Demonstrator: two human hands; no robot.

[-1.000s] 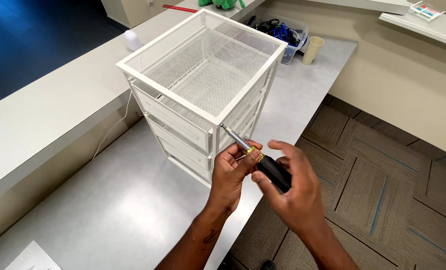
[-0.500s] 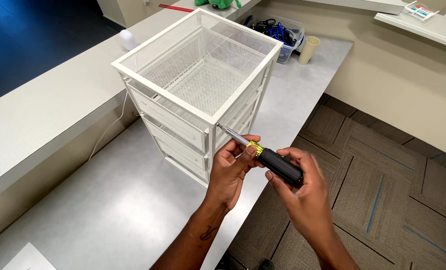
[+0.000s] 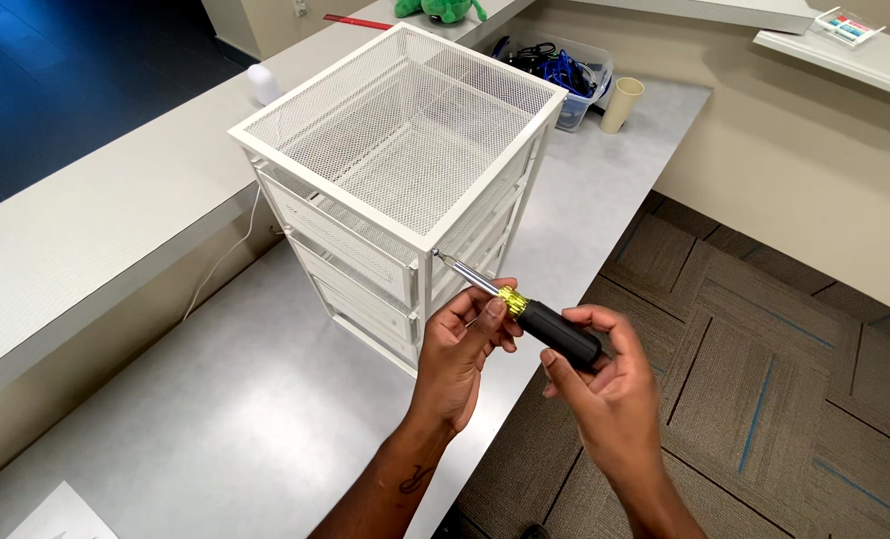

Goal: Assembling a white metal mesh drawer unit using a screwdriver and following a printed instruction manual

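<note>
A white mesh drawer unit (image 3: 405,170) stands on a grey counter (image 3: 215,399), with several drawers stacked in its frame. My right hand (image 3: 604,384) grips the black handle of a screwdriver (image 3: 540,319) that has a yellow collar. Its metal tip touches the unit's near upper corner post. My left hand (image 3: 460,349) pinches the shaft close to the yellow collar, just beside the post.
At the counter's far end sit a clear bin of blue cables (image 3: 560,70), a beige cup (image 3: 621,103) and a green plush toy (image 3: 440,8). A white raised ledge (image 3: 85,220) runs along the left. Carpet tiles (image 3: 764,379) cover the floor to the right.
The screwdriver's tip has stayed at the corner post while my hands shifted slightly on it. The view has moved a little.
</note>
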